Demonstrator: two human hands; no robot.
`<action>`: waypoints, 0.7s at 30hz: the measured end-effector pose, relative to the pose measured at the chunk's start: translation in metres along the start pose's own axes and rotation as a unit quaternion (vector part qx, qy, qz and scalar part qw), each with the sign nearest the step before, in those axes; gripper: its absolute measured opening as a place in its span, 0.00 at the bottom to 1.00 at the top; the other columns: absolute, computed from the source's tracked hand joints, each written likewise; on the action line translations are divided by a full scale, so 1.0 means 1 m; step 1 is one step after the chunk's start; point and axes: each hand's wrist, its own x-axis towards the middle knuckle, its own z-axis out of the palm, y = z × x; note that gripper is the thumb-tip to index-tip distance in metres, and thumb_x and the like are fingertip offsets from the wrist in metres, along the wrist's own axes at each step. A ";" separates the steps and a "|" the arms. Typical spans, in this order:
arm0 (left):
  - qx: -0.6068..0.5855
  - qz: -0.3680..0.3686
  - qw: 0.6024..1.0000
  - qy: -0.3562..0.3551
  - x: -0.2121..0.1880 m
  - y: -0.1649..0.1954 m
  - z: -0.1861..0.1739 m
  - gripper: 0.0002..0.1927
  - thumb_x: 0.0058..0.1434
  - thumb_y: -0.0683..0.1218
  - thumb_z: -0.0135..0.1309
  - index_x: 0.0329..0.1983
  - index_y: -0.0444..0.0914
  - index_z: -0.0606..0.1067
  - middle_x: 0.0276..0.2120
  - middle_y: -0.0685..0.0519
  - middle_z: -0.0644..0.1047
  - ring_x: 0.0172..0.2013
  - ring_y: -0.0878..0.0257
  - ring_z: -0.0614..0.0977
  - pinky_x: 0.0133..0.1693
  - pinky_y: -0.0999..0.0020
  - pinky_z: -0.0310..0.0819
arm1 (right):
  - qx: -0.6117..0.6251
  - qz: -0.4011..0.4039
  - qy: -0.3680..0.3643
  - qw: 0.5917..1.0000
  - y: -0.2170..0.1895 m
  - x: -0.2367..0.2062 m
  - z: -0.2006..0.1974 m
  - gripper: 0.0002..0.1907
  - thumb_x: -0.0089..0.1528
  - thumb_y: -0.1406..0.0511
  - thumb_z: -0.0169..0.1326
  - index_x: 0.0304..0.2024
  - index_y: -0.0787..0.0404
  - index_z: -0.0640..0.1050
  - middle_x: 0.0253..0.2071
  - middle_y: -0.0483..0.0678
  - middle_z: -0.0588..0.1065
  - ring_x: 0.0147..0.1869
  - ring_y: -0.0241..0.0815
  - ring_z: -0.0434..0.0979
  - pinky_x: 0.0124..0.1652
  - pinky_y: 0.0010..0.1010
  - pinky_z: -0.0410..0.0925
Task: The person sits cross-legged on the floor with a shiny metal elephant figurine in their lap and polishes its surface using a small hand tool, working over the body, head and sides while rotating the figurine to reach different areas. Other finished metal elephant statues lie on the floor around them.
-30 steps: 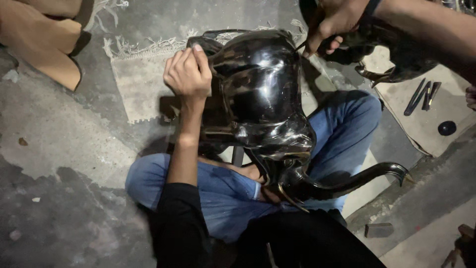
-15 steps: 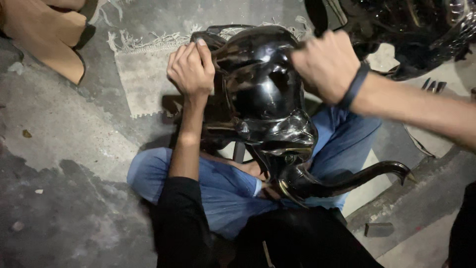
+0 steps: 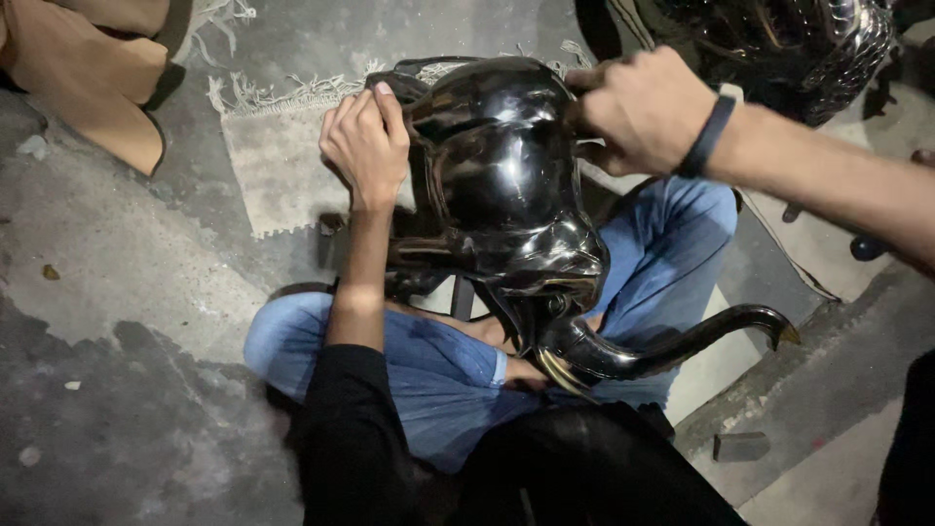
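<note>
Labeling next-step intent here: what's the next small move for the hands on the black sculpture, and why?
Probably a short stroke of the right hand along the upper edge of the glossy black animal-shaped sculpture. That hand is closed at that edge, seemingly gripping something small that I cannot make out, while the left hand lies flat on the opposite side, bracing the piece over the blue-jeaned legs.
</note>
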 end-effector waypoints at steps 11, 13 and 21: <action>-0.010 -0.015 1.000 -0.010 0.001 -0.003 0.004 0.18 0.72 0.45 0.48 0.25 0.36 0.77 0.24 0.49 0.77 0.29 0.51 0.78 0.37 0.57 0.69 | -0.068 -0.008 -0.045 0.997 -0.010 0.049 0.023 0.04 0.58 0.64 0.60 0.31 0.57 0.81 0.26 0.51 0.77 0.30 0.48 0.82 0.30 0.37 0.75; -0.002 -0.009 1.000 -0.007 0.002 -0.003 0.004 0.18 0.72 0.46 0.48 0.25 0.36 0.76 0.24 0.48 0.77 0.30 0.50 0.78 0.37 0.56 0.69 | -0.057 -0.004 -0.042 0.997 -0.011 0.057 0.021 0.06 0.61 0.62 0.60 0.30 0.56 0.81 0.26 0.52 0.78 0.31 0.50 0.83 0.31 0.39 0.75; -0.018 -0.033 0.999 -0.021 0.002 -0.003 0.003 0.19 0.72 0.46 0.48 0.24 0.36 0.76 0.23 0.48 0.77 0.29 0.50 0.78 0.37 0.57 0.69 | -0.010 0.066 -0.065 0.996 0.000 0.078 0.006 0.20 0.45 0.59 0.71 0.36 0.64 0.84 0.30 0.58 0.79 0.35 0.55 0.83 0.33 0.42 0.76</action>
